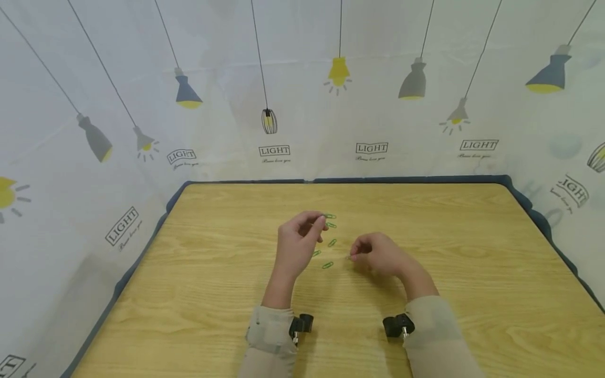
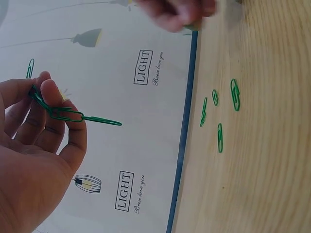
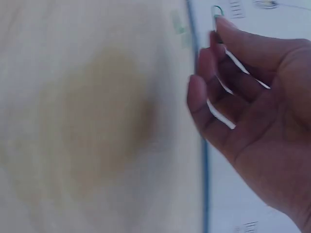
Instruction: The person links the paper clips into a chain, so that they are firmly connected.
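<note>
My left hand (image 1: 294, 244) is raised over the table and pinches a short chain of linked green paper clips (image 2: 68, 114) between thumb and fingers. One end of the chain pokes up past the thumb, while the other hangs off beyond the fingers. To the right, my right hand (image 1: 380, 255) holds one green paper clip (image 3: 218, 9) at the tips of thumb and index finger; most of that clip is hidden. Between the hands lie several loose green paper clips, among them one nearest me (image 1: 327, 265) and one farther off (image 1: 333, 242).
A wood-grain table (image 1: 198, 294) with a dark blue edge strip (image 1: 406, 180) carries the clips. Behind it hangs a pale curtain (image 1: 307, 94) printed with lamps. Each sleeve bears a black wrist mount, such as the left mount (image 1: 302, 322).
</note>
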{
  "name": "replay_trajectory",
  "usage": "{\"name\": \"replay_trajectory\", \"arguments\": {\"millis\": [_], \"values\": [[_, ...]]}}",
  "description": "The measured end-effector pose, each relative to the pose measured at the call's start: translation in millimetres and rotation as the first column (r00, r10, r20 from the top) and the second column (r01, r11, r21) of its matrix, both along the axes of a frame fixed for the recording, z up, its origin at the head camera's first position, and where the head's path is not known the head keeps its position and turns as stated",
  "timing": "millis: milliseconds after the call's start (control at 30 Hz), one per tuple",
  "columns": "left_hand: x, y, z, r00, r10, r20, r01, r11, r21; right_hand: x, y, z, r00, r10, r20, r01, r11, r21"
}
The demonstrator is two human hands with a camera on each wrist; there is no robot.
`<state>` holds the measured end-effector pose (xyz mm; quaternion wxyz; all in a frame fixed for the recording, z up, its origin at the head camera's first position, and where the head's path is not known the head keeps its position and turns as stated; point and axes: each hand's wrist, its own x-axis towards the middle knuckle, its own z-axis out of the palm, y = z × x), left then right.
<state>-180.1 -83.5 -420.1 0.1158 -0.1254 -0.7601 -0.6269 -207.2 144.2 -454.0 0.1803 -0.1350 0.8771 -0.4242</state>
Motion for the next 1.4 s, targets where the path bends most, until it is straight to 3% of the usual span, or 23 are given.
{"name": "replay_trajectory", "arguments": {"millis": [200,367,433,633,733,900,1100,1400], "values": [[0.7,1,0.8,1.0,-0.005,0.015,0.005,1.0,-0.009,11.7,-1,39.0,0.975,-0.055,-0.214,0.031,0.993,-0.112],[1.7,2,0.3,1.0,-0.007,0.023,0.008,1.0,-0.016,19.4,-10,56.0,0.947,-0.113,-0.302,0.039,0.97,-0.241],[2.1,2,0.0,1.0,-0.008,0.023,0.009,1.0,-0.014,22.7,-13,59.6,0.937,-0.161,-0.31,0.057,0.946,-0.32],[2.0,2,-2.0,1.0,-0.011,0.029,0.011,1.0,-0.016,30.2,-18,63.1,0.904,-0.281,-0.322,0.067,0.838,-0.541],[2.3,3,-3.1,0.999,-0.016,0.047,0.016,1.0,-0.017,31.9,-19,62.7,0.888,-0.319,-0.332,0.061,0.796,-0.602],[4.0,6,-4.9,0.997,-0.021,0.073,0.023,0.999,-0.023,33.0,-23,59.7,0.883,-0.35,-0.313,0.056,0.74,-0.67],[5.2,8,-6.7,0.998,-0.022,0.059,0.024,1.0,-0.021,32.0,-27,53.8,0.89,-0.34,-0.304,0.056,0.743,-0.667],[4.1,12,-7.5,0.999,-0.038,0.033,0.038,0.999,-0.017,30.6,-30,53.0,0.914,-0.323,-0.244,0.125,0.799,-0.588]]}}
